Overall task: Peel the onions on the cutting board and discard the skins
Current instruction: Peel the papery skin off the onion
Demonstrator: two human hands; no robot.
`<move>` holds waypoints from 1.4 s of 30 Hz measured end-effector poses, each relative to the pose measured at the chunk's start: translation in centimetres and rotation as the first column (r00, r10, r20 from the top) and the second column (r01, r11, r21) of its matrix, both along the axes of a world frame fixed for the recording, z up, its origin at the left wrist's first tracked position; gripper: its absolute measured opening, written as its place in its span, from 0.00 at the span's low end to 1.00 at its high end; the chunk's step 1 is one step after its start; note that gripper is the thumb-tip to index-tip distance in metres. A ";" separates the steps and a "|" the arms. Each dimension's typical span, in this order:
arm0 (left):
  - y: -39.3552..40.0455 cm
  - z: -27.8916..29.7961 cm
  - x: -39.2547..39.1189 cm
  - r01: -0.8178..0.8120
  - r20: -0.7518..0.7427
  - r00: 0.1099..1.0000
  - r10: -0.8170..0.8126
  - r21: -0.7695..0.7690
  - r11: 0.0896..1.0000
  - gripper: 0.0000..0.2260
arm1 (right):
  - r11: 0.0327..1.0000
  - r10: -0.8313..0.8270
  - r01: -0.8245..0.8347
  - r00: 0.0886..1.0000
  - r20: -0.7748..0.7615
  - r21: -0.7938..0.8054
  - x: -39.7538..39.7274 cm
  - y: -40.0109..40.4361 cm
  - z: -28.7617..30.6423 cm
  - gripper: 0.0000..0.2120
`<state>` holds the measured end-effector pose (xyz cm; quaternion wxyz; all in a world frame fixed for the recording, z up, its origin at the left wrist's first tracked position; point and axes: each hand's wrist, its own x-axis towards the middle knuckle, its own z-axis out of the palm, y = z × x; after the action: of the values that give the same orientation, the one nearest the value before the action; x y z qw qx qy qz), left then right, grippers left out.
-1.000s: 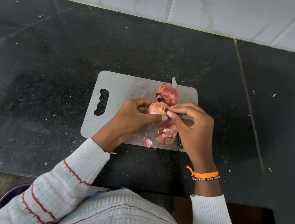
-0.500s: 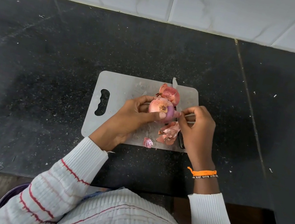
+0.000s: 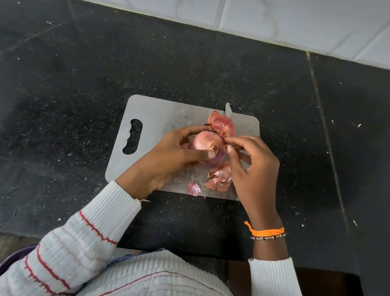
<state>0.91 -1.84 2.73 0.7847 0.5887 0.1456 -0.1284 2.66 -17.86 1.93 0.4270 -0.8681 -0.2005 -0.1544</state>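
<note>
Peeling is underway: the left hand (image 3: 174, 153) cups 1 onion (image 3: 206, 144) just above the cutting board (image 3: 158, 115), thumb pressed by its root, while the right hand (image 3: 250, 168) pinches skin at its far edge. Shed skins (image 3: 219, 178) lie on the board beside a 2nd onion (image 3: 221, 125). Next, probably: strip that skin away.
</note>
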 end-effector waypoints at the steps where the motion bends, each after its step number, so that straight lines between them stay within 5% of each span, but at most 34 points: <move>1: 0.0 0.0 0.0 -0.008 -0.009 1.000 0.008 -0.004 1.000 0.24 | 0.999 0.029 -0.029 1.000 0.011 0.024 0.0 0.1 0.2 0.07; 18: -0.2 0.3 -0.4 0.001 -0.036 0.999 0.001 0.034 0.999 0.15 | 0.995 0.088 -0.090 0.995 0.047 0.035 0.3 -0.3 0.1 0.04; 26: -0.2 0.4 -0.3 -0.005 -0.059 0.998 0.005 0.005 1.000 0.15 | 0.968 0.093 -0.050 0.982 -0.167 0.246 0.2 -0.8 -0.1 0.06; 36: -0.4 0.3 -0.3 -0.016 -0.073 0.997 0.018 0.021 1.000 0.18 | 0.993 0.056 -0.051 0.997 -0.050 0.104 0.2 -0.2 -0.1 0.02; 42: -0.5 0.3 -0.3 -0.023 -0.076 0.997 0.018 -0.058 0.998 0.19 | 0.988 -0.039 0.054 0.994 -0.106 0.142 0.3 -0.1 -0.3 0.04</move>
<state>0.60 -2.30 2.99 0.7970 0.5584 0.1771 -0.1466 2.99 -17.91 1.64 0.4951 -0.8460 -0.1461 -0.1336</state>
